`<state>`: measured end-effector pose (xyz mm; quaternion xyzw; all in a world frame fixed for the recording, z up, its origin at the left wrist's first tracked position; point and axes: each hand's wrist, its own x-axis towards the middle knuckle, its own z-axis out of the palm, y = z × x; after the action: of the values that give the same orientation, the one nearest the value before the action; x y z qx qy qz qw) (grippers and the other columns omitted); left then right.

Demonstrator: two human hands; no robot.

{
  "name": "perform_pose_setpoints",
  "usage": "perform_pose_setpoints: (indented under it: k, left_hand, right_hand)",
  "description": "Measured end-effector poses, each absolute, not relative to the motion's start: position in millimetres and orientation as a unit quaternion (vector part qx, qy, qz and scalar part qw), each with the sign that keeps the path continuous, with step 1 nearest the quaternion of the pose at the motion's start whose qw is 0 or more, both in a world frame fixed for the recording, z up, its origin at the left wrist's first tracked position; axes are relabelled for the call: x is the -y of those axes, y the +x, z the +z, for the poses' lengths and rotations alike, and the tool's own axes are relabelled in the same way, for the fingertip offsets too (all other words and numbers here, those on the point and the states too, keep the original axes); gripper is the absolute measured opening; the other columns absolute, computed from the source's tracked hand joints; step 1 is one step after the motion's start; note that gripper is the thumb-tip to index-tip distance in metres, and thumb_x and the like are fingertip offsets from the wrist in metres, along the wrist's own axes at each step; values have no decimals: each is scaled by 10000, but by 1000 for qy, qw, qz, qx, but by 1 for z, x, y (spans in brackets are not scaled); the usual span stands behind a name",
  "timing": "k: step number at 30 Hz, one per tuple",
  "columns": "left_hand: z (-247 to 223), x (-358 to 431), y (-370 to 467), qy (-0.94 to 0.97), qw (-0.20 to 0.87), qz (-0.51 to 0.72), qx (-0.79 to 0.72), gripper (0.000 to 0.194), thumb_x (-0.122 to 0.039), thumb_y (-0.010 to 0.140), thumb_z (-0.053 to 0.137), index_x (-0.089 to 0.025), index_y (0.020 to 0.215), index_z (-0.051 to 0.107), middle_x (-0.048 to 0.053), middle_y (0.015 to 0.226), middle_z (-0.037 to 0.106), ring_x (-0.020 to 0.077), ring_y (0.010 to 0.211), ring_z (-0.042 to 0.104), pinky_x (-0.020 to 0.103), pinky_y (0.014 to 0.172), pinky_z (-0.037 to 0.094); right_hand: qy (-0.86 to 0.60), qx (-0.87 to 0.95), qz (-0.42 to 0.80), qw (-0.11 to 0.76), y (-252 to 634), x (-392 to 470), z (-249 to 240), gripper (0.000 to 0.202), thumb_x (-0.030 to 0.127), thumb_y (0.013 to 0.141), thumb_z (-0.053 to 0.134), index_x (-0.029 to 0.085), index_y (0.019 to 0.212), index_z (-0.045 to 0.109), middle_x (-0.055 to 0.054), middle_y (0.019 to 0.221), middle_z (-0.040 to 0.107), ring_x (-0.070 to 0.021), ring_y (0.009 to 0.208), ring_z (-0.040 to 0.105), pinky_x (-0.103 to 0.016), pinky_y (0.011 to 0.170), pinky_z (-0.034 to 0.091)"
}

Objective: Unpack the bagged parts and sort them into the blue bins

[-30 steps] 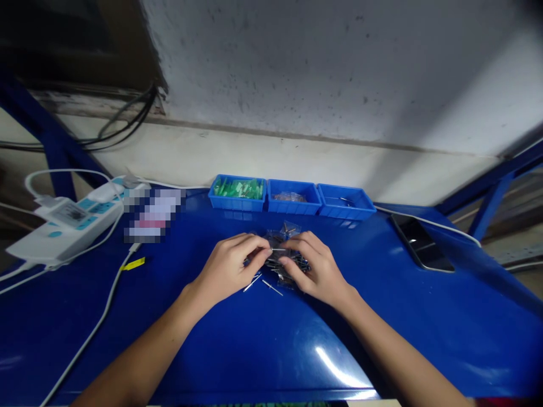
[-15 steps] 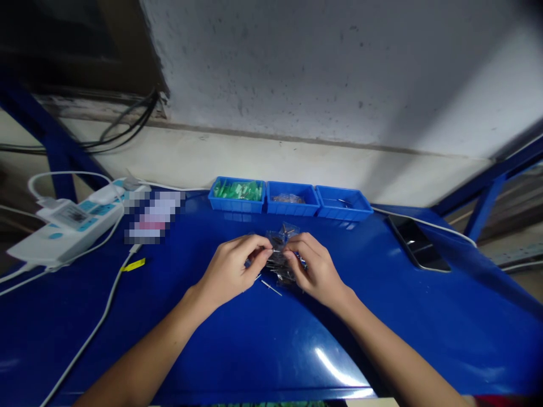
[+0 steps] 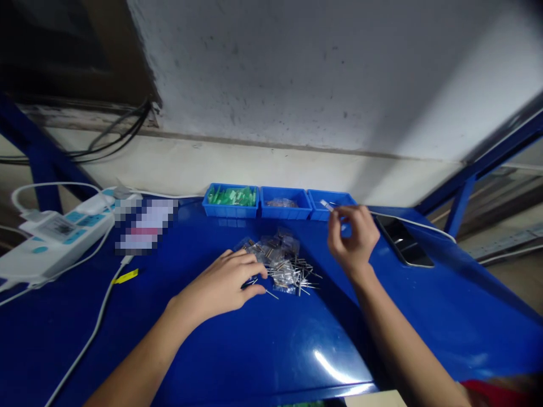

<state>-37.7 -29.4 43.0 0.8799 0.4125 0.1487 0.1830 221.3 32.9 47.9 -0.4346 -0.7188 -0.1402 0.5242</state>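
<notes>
A pile of silver blind rivets [image 3: 303, 277] and small clear plastic bags [image 3: 271, 249] lies mid-table. At its left edge rests my left hand [image 3: 224, 282], thumb and fingers apart, holding nothing that I can see. One loose rivet [image 3: 272, 294] lies just beyond my left thumb. My right hand [image 3: 355, 237] is raised in front of the right blue bin [image 3: 331, 213], thumb and fingertips pinched together. From that pinch sticks out a small pale, blurred piece [image 3: 326, 205], which looks like a rivet. Part of the bin is behind my fingers.
Left of it stand a blue bin of green packets [image 3: 232, 211] and a blue bin of small bags [image 3: 285, 213]. A white power strip [image 3: 59, 237] and cables occupy the left side. A dark phone [image 3: 405, 240] lies at the right, before the wall [image 3: 271, 169].
My hands have parted. The right one has moved right and up to the right bin with the small piece; the left has lowered onto the pile's edge and opened. More of the pile shows.
</notes>
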Motion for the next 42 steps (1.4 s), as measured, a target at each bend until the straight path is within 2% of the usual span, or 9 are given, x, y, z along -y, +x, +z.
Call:
perform_pose_setpoints:
  k: [4, 7, 13, 17, 23, 28, 34, 37, 42]
  left_hand:
    - [34, 35, -32, 895, 160, 127, -397, 32, -239, 811, 624, -238, 841, 612, 19, 1050, 551, 239, 1031, 474, 375, 826, 400]
    - [32, 35, -29, 900, 140, 128, -393, 87, -174, 852, 553, -200, 773, 579, 31, 1056, 536, 231, 1004, 456, 365, 805, 392]
    - [40, 22, -35, 869, 133, 209, -428, 134, -162, 916, 441, -187, 830, 541, 11, 859, 584, 182, 847, 462, 314, 753, 399]
    - [39, 17, -36, 828, 136, 279, -467, 134, -196, 929, 424, -189, 862, 539, 10, 848, 613, 176, 819, 478, 317, 748, 413]
    - [37, 23, -28, 815, 146, 293, -477, 175, -236, 930, 419, -193, 837, 560, 9, 802, 622, 179, 799, 517, 326, 714, 438]
    - [37, 26, -24, 799, 139, 363, -459, 95, -238, 895, 504, -204, 956, 567, 19, 845, 628, 168, 826, 557, 317, 737, 472]
    - [39, 27, -24, 797, 113, 371, -464, 146, -216, 908, 456, -191, 809, 560, 8, 762, 624, 156, 743, 546, 299, 697, 450]
    - [38, 27, -25, 795, 119, 367, -469, 210, -232, 917, 435, -184, 752, 558, 0, 697, 599, 147, 700, 551, 283, 665, 445]
    - [33, 28, -22, 778, 151, 397, -463, 129, -273, 895, 494, -204, 945, 591, 14, 814, 649, 137, 720, 599, 253, 663, 476]
  right_hand:
    - [-601, 668, -142, 414, 252, -59, 30, 351, 277, 829, 523, 135, 1150, 538, -151, 999, 583, -283, 920, 556, -467, 794, 469]
    - [-604, 710, -80, 353, 245, -55, 12, 376, 301, 824, 545, 119, 1153, 549, -169, 1040, 577, -304, 971, 545, -474, 827, 459]
    - [-403, 835, 89, 364, 190, -16, 20, 213, 280, 894, 482, 178, 1052, 582, -75, 893, 619, -202, 851, 575, -342, 765, 467]
    - [-307, 885, 90, 339, 172, 1, 27, 199, 270, 870, 532, 164, 1032, 580, -65, 867, 626, -179, 770, 554, -326, 713, 449]
    - [-318, 887, 50, 332, 171, 1, 25, 131, 210, 902, 466, 164, 892, 588, -55, 755, 619, -161, 683, 529, -302, 655, 415]
    - [-336, 868, 59, 361, 173, 1, 25, 177, 236, 918, 423, 172, 849, 572, -46, 710, 592, -161, 663, 531, -295, 643, 417]
    - [-319, 867, 78, 374, 172, 3, 24, 142, 276, 893, 499, 187, 996, 535, -53, 820, 622, -168, 728, 566, -308, 679, 444]
    - [-310, 870, 71, 376, 171, 3, 24, 70, 225, 895, 487, 190, 935, 532, -47, 792, 613, -160, 704, 557, -301, 660, 442]
    - [-320, 858, 75, 394, 173, 1, 27, 85, 208, 902, 451, 188, 870, 528, -50, 774, 593, -157, 691, 545, -295, 639, 444]
